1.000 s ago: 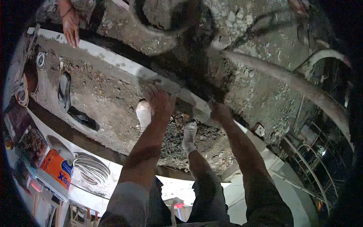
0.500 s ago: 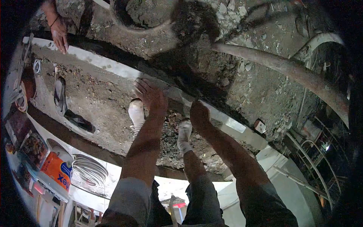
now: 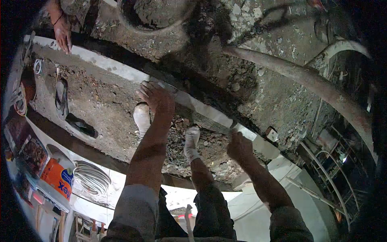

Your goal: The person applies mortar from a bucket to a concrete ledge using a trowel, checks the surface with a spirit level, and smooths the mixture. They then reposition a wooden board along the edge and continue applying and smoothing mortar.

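A long, pale, narrow strip [image 3: 121, 71], like a ledge or board edge, runs diagonally across the dirt. My left hand [image 3: 158, 97] lies on its near side about midway along, palm down, fingers stretched out. Farther right, my right hand [image 3: 240, 146] is closed in a fist close to the strip's near edge. Whatever it grips is mostly hidden in shadow; a thin dark bit shows by the knuckles. Another person's hand [image 3: 62, 36], with a dark band at the wrist, touches the strip's far left end.
My feet in pale socks [image 3: 192, 138] stand on rubble. Dark sandals [image 3: 61, 94] lie at left. Behind are an orange bag [image 3: 56, 177] and coiled white cable [image 3: 92, 178]. A thick pipe [image 3: 290, 68] crosses the dirt at upper right, near a round rim [image 3: 157, 30].
My right hand has moved right and toward me along the strip. My left hand stays on the strip nearly in place. The other person's hand has barely shifted.
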### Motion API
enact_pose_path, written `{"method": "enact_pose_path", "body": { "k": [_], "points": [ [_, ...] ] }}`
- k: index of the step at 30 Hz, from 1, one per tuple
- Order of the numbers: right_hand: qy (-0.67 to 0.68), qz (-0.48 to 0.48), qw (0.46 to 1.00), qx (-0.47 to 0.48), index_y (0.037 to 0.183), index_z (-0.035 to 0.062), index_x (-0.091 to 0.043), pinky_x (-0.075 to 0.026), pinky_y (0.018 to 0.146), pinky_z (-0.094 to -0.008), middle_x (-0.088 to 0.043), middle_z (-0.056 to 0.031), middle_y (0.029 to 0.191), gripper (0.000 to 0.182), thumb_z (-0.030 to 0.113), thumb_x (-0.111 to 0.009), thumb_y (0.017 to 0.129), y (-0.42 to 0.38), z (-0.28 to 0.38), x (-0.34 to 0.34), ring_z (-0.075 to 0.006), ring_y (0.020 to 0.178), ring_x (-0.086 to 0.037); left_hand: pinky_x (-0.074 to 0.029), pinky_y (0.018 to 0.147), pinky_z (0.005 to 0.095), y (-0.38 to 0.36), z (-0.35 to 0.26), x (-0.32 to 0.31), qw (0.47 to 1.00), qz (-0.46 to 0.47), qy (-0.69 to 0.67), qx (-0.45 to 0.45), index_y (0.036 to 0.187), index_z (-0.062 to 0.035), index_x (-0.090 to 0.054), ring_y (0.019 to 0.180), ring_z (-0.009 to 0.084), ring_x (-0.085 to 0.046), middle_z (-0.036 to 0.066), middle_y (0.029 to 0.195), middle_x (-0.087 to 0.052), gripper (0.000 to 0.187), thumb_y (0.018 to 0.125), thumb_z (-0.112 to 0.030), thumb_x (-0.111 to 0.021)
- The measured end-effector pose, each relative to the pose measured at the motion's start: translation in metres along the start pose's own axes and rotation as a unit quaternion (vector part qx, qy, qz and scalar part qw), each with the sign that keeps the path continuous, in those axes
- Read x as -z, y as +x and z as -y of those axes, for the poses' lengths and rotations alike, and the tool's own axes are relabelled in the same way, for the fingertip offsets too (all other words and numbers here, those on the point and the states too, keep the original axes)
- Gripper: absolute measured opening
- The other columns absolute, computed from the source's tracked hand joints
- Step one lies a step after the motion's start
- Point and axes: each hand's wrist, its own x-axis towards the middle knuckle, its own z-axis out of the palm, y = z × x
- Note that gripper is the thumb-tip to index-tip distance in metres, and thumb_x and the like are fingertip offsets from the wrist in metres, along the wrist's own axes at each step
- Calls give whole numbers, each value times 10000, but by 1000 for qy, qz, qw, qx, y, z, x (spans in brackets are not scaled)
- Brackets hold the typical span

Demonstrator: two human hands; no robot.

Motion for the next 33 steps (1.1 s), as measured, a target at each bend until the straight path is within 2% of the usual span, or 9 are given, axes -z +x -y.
{"method": "enact_pose_path", "body": {
  "k": [4,9,13,15,19,25,28,30,33],
  "points": [
    [43,-132,986,88,1215,34,-408,-481,544,-450,-569,-207,853,625,124,-648,646,63,-17,-6,-348,627,-571,17,1052,590,-7,1,30,997,78,0,-14,1358,54,-243,1337,407,-118,266,1427,-165,699,865,-399,-445],
    [-99,-5,992,83,1096,24,-473,-516,559,-420,-616,-165,826,434,110,-642,706,164,2,-21,-321,710,-634,18,1050,592,0,1,0,1000,9,-9,-4,1350,69,-246,1333,417,-120,274,1422,-169,688,859,-364,-456],
    [-82,-137,974,159,1001,11,-500,-519,530,-406,-622,-145,757,302,86,-611,730,127,3,-31,-304,661,-639,5,1046,597,-1,0,0,1000,-12,17,0,1336,70,-282,1329,416,-130,273,1421,-172,720,834,-401,-492],
    [-98,10,989,112,911,-3,-504,-515,501,-390,-608,-159,703,207,84,-593,745,119,-9,-29,-295,627,-639,-23,1048,594,-5,0,37,998,59,-17,5,1323,60,-322,1326,409,-146,276,1413,-193,682,836,-385,-497],
    [-31,63,995,64,958,-21,-486,-514,506,-400,-594,-158,685,262,90,-595,747,95,-30,-35,-302,649,-641,-51,1049,588,-4,-3,32,999,28,-27,12,1311,47,-355,1322,404,-164,271,1404,-223,681,827,-405,-513],
    [-52,-33,995,77,1016,48,-519,-481,632,-445,-587,-179,905,244,127,-531,785,66,-34,-61,-339,769,-597,-75,1052,577,1,2,12,999,-4,35,5,1278,35,-408,1303,401,-203,261,1387,-253,719,791,-475,-547],
    [111,50,990,-72,1069,48,-507,-485,603,-420,-577,-167,949,309,113,-529,768,47,-31,-64,-324,787,-589,-77,1053,575,-3,3,17,998,4,-56,-28,1265,44,-417,1300,399,-213,272,1367,-279,632,831,-408,-504],
    [-15,-78,996,47,1099,45,-486,-481,572,-412,-576,-170,883,357,100,-526,748,32,-30,-57,-311,742,-594,-72,1052,579,-6,0,29,1000,-1,11,-7,1262,65,-407,1299,403,-214,284,1356,-298,615,848,-384,-480],
    [0,-78,991,105,1099,-10,-402,-485,546,-449,-573,-214,750,428,99,-558,715,11,-43,-27,-351,646,-611,-61,1048,593,-2,-1,16,1000,-27,6,1,1273,76,-381,1309,406,-196,286,1367,-282,639,839,-377,-501]
  ]
}}
